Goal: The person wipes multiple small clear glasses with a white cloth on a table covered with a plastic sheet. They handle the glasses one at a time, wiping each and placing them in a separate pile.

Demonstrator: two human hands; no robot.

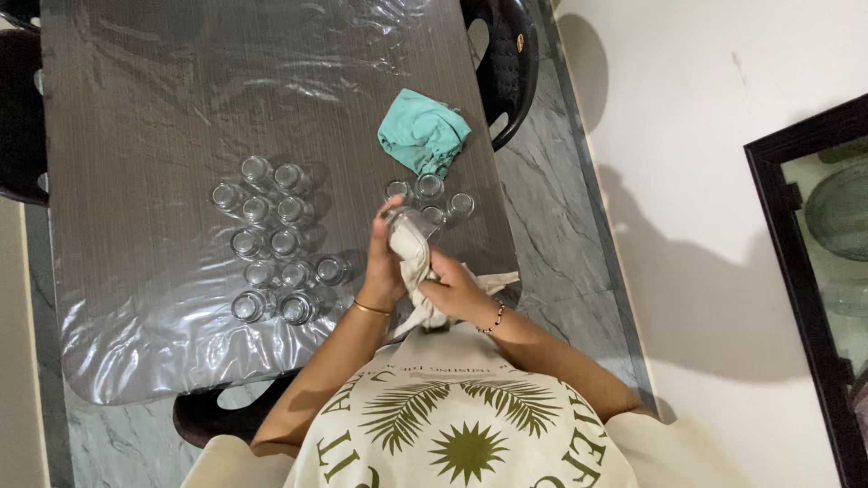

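Observation:
My left hand (pixel 384 262) grips a clear drinking glass (pixel 414 220) held just above the table's near right part. My right hand (pixel 457 291) holds a white cloth (pixel 413 258) that is stuffed into the glass, with the cloth's tail hanging down toward my chest. Both hands are close together, touching the cloth and glass. Three more clear glasses (pixel 429 188) stand on the table just beyond the held one.
Several clear glasses (pixel 271 242) stand in rows on the plastic-covered grey table (pixel 163 136) to the left. A crumpled teal cloth (pixel 422 133) lies near the table's right edge. Dark plastic chairs (pixel 506 63) sit around the table. A white wall and dark frame (pixel 814 271) are at right.

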